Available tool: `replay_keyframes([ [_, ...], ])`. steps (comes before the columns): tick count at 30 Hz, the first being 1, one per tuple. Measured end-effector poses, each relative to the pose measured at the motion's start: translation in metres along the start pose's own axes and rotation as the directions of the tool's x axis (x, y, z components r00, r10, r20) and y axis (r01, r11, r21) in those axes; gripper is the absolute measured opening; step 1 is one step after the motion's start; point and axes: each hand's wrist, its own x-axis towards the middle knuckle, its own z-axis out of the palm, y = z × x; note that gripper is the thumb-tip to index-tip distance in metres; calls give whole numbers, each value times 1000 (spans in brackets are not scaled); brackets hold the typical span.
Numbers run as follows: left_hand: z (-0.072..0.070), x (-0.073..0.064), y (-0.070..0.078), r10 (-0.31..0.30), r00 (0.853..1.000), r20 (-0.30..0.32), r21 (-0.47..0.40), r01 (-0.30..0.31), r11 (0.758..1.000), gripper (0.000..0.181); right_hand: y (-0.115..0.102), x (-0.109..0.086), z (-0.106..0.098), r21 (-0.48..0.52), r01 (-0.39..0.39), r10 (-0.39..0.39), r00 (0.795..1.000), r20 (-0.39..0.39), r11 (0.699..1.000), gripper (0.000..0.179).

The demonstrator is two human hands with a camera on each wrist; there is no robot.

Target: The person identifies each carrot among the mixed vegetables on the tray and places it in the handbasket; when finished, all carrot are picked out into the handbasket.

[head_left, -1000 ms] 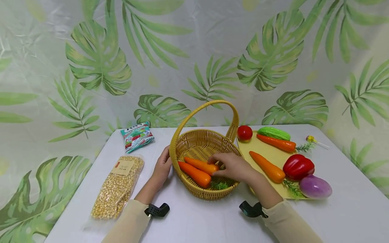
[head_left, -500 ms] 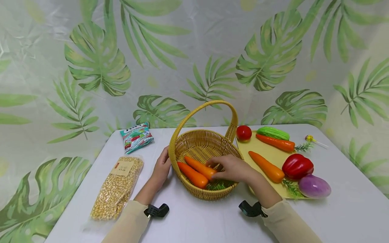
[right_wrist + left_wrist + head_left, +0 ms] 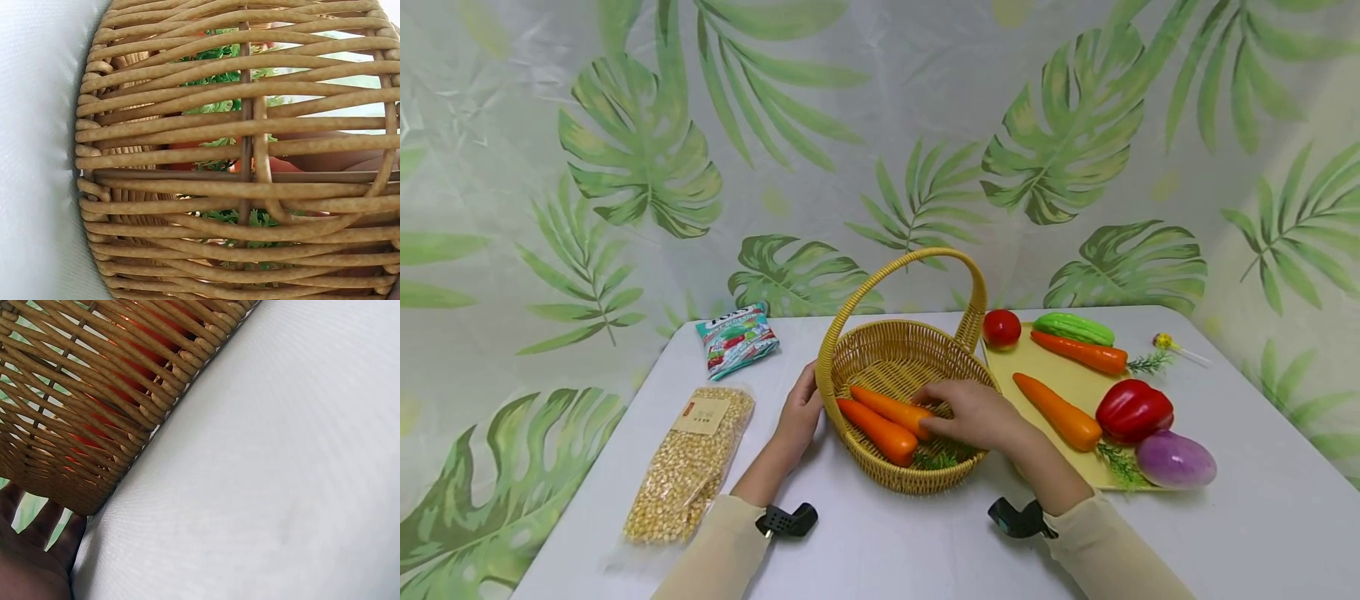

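In the head view, a wicker basket (image 3: 895,477) with a tall hooped handle stands mid-table, two orange carrots in it. My right hand (image 3: 973,414) reaches inside over the near-right rim and grips the thick end of the upper carrot (image 3: 887,408). Alongside lies the lower carrot (image 3: 877,432), nearer the front wall. Green carrot leaves (image 3: 936,461) show below my right hand, and again through the weave in the right wrist view. My left hand (image 3: 799,412) rests against the basket's left side; its fingers (image 3: 44,522) are spread and fairly straight at the wicker in the left wrist view.
Right of the basket, a yellow tray (image 3: 1011,358) bears more carrots, a green gourd (image 3: 1075,328), a tomato (image 3: 1002,329), a red pepper (image 3: 1135,411) and an eggplant (image 3: 1176,459). A lollipop (image 3: 1165,342) lies beyond. Leftward are a corn-kernel bag (image 3: 681,475) and a candy bag (image 3: 737,340).
The upper carrot in my right hand has tilted, then swung back, ending slightly left of where it was. The lower carrot's thick end shifted left and partly back. My left hand stays at the basket.
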Motion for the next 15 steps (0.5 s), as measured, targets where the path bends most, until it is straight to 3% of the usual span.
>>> replay_keyframes([
  [6, -1, 1, 0, -1, 1000, 2, 2, 1, 1000, 43, 0, 1, -1, 29, 14, -13, 999, -33, 999, 26],
  [15, 0, -1, 2, -7, 1000, 7, -9, 7, 1000, 44, 4, -2, -7, 234, 89, -70, 993, -91, 968, 26],
])
